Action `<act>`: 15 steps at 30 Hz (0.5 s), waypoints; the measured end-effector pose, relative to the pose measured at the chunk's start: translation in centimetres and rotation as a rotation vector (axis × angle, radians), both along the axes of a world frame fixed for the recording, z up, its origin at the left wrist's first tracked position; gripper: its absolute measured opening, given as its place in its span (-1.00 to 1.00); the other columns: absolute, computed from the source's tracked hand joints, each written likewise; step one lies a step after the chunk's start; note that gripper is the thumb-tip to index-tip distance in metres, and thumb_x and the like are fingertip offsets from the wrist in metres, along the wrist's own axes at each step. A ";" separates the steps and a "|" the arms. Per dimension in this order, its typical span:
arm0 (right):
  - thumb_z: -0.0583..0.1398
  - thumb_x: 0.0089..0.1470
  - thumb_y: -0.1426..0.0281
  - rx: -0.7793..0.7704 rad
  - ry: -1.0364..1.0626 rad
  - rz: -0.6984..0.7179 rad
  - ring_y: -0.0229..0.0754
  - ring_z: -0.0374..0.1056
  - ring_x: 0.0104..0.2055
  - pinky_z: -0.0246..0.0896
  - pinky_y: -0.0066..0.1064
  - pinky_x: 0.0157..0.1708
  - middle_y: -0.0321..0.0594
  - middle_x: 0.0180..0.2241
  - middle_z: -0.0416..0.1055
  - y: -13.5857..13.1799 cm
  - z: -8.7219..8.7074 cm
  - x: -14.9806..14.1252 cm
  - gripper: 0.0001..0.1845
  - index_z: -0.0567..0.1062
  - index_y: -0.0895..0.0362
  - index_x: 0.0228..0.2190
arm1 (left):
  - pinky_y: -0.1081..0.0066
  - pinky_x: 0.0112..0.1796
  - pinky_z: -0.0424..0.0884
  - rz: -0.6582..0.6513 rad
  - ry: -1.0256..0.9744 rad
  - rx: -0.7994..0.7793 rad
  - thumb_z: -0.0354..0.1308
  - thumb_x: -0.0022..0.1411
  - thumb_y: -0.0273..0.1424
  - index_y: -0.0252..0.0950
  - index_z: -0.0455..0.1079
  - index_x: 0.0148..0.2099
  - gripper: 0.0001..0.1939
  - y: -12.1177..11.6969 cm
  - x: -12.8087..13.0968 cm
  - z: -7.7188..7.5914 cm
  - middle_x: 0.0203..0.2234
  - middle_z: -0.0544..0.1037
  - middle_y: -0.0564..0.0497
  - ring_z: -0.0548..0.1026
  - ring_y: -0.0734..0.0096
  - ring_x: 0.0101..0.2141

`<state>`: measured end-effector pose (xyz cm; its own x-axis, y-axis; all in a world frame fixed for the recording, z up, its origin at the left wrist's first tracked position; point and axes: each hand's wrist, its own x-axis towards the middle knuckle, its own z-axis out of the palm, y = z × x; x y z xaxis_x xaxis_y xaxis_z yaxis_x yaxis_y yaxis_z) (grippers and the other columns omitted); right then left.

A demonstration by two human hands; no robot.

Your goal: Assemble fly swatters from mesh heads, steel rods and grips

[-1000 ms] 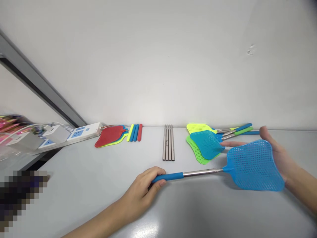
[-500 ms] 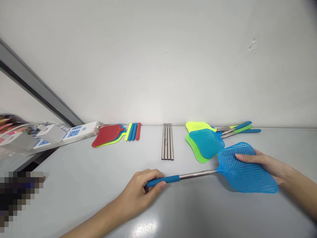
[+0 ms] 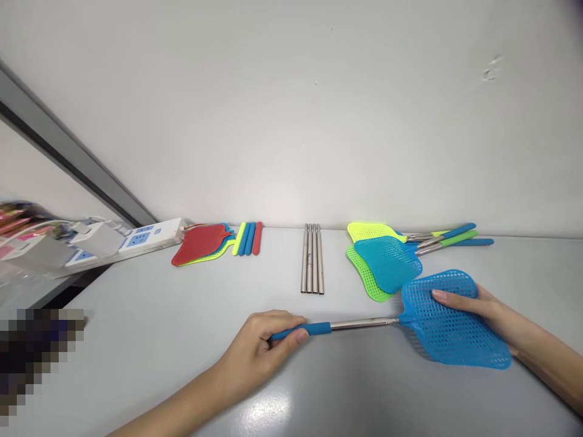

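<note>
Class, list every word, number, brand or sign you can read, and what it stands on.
No text can be read.
Held blue mesh swatter: marks on its metal rod, too small.
Loose silvery metal tubes: dark marks, too small.
White plastic power strip: nothing legible.

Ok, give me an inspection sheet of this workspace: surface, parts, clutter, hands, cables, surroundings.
Surface: grey table, glare near the front.
Parts: blue swatter in hand; stacked swatters at right; metal rods, coloured grips and loose heads laid out separately.
Clutter: colourful items at far left, blurred; a dark patch below, pixelated.
Hands: left hand grips the handle, right hand the mesh head.
Cables: white cable by the power strip.
Surroundings: pale wall, chipped at upper right; other people: nothing seen.
</note>
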<state>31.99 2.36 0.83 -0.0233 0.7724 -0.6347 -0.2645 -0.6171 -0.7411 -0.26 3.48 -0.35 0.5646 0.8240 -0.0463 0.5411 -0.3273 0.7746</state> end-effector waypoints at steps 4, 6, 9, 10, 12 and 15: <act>0.28 -0.21 0.41 -0.007 -0.021 -0.004 0.01 0.46 -0.46 0.41 -0.23 -0.44 -0.17 -0.48 0.54 -0.1 0.0 -0.1 -0.84 0.53 0.13 -0.44 | 0.51 -0.47 0.16 -0.021 0.010 0.031 -0.08 0.25 -0.29 -0.31 0.41 -0.35 -0.71 -0.2 0.2 0.0 -0.56 0.38 0.06 0.23 0.52 -0.52; 0.28 -0.20 0.42 -0.002 -0.012 0.003 0.01 0.46 -0.45 0.40 -0.23 -0.43 -0.18 -0.48 0.54 -0.1 -0.1 0.0 -0.83 0.53 0.12 -0.42 | 0.51 -0.47 0.17 -0.023 0.008 0.037 -0.09 0.25 -0.30 -0.32 0.41 -0.35 -0.70 -0.3 0.2 0.0 -0.56 0.38 0.05 0.24 0.52 -0.52; 0.27 -0.17 0.42 0.003 0.011 0.025 0.00 0.46 -0.45 0.40 -0.26 -0.42 -0.18 -0.48 0.54 0.0 -0.3 0.1 -0.78 0.52 0.13 -0.35 | 0.52 -0.50 0.16 -0.011 0.013 0.035 -0.09 0.25 -0.29 -0.32 0.40 -0.35 -0.70 -0.4 0.2 0.0 -0.55 0.39 0.06 0.24 0.53 -0.54; 0.26 -0.16 0.41 0.003 0.014 0.031 0.00 0.46 -0.45 0.39 -0.27 -0.42 -0.18 -0.48 0.54 0.0 -0.4 0.1 -0.76 0.52 0.13 -0.32 | 0.52 -0.51 0.15 -0.005 0.017 0.037 -0.09 0.25 -0.28 -0.32 0.40 -0.36 -0.70 -0.4 0.2 -0.1 -0.55 0.39 0.05 0.25 0.54 -0.54; 0.25 -0.15 0.40 0.003 0.007 0.037 0.00 0.46 -0.44 0.39 -0.27 -0.42 -0.17 -0.47 0.54 0.0 -0.4 0.1 -0.69 0.50 0.12 -0.25 | 0.52 -0.52 0.14 0.008 0.023 0.052 -0.08 0.25 -0.28 -0.32 0.39 -0.37 -0.70 -0.4 0.2 -0.2 -0.54 0.40 0.05 0.25 0.54 -0.55; 0.25 -0.15 0.39 0.001 -0.008 0.033 -0.01 0.46 -0.43 0.39 -0.28 -0.40 -0.17 -0.46 0.54 0.1 -0.2 0.0 -0.60 0.46 0.12 -0.17 | 0.52 -0.54 0.12 0.026 0.022 0.085 -0.07 0.24 -0.28 -0.32 0.39 -0.39 -0.70 -0.3 0.3 -0.3 -0.56 0.40 0.06 0.25 0.54 -0.56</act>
